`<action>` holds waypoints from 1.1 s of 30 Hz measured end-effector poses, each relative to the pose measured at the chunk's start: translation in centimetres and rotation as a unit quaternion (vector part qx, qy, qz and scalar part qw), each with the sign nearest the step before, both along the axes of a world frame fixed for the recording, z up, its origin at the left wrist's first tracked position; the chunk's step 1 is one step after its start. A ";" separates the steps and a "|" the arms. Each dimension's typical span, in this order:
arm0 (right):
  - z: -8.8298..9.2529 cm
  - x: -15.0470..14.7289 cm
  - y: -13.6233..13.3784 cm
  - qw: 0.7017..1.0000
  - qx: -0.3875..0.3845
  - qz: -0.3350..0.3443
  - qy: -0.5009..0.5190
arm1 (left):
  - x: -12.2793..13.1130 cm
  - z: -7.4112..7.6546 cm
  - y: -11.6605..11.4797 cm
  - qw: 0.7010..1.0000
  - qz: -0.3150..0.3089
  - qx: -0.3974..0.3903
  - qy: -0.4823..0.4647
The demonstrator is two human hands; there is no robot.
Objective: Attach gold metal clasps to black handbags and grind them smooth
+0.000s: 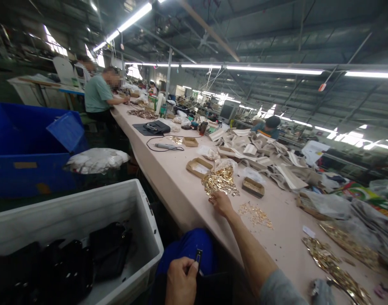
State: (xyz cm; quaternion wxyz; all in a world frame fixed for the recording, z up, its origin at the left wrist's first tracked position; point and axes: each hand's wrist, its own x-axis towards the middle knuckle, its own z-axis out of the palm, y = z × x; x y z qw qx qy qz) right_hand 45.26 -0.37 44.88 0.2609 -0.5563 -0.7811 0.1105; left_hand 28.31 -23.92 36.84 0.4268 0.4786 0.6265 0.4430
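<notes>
Low in front of my lap, my left hand [181,279] is closed, thumb pressed on a narrow black strap [199,256] whose end shows a small rectangular outline. Dark material [214,288] lies beside that hand, over my blue-clad leg. My right hand [221,204] reaches over the table to the near edge of a pile of shiny gold metal pieces [221,180]. Its fingers are curled together, and whatever is between the fingertips is too small to make out. To the right of this hand lie scattered tiny gold parts [255,214].
At left stands a grey-white bin [139,212] holding black items, with a blue bin [28,169] behind it. Cardboard trays [198,167], a corded grey tool [166,146] and beige pieces [251,148] lie on the table [187,195]. A co-worker [98,97] sits farther along.
</notes>
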 end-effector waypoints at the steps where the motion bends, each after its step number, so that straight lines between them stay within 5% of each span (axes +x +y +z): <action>1: 0.4 0.0 -0.4 1.000 0.007 -0.001 0.019 | -0.1 0.3 -0.1 1.000 -0.001 -0.003 -0.003; 5: 1.8 0.0 -5.0 0.992 0.016 -0.010 0.121 | -0.2 1.9 -0.5 0.999 0.019 -0.018 -0.025; 9: 2.3 -0.6 -13.4 0.961 -0.070 0.016 0.267 | -0.2 2.6 -0.7 0.997 0.043 -0.014 -0.068; 14: 0.1 -2.2 -21.5 0.895 -0.159 -0.031 0.416 | 0.0 3.1 -1.2 0.993 0.037 -0.012 -0.109; 19: -2.1 -3.4 -23.0 0.873 -0.180 -0.062 0.450 | 0.6 3.8 -1.8 0.996 0.002 0.012 -0.090; 33: -3.6 -3.3 -23.4 0.916 -0.109 -0.081 0.377 | 0.5 3.8 -2.3 0.992 -0.039 -0.016 -0.115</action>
